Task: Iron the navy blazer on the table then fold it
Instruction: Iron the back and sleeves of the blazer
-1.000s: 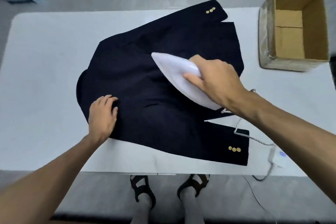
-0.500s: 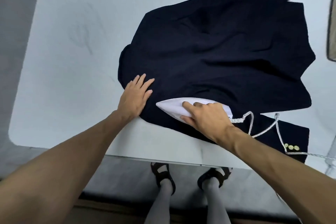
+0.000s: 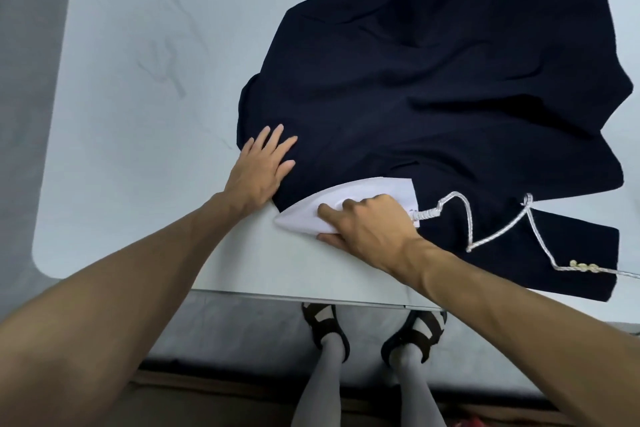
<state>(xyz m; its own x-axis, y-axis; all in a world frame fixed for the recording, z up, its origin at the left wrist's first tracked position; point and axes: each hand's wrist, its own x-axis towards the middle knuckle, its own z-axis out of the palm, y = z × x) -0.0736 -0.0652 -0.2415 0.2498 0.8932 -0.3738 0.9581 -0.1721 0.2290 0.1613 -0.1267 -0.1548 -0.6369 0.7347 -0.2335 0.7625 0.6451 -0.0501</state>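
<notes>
The white table (image 3: 138, 114) lay under the navy blazer (image 3: 433, 97), which was spread flat and creased across the table's right half, one sleeve along the blazer's near edge. The white iron (image 3: 363, 198) sat on the blazer's near left corner, with its pointed tip past the blazer's hem on bare tabletop. The right hand (image 3: 367, 222) gripped the iron from above, fingers curled round it and the forefinger lying along its top. The left hand (image 3: 263, 166) pressed flat on the blazer's left edge beside the iron, fingers straight and slightly spread, holding nothing. A braided white cord (image 3: 498, 229) ran from the iron's rear in zigzags over the blazer's near sleeve. Gold buttons (image 3: 583, 266) sat at that sleeve's cuff under the cord.
</notes>
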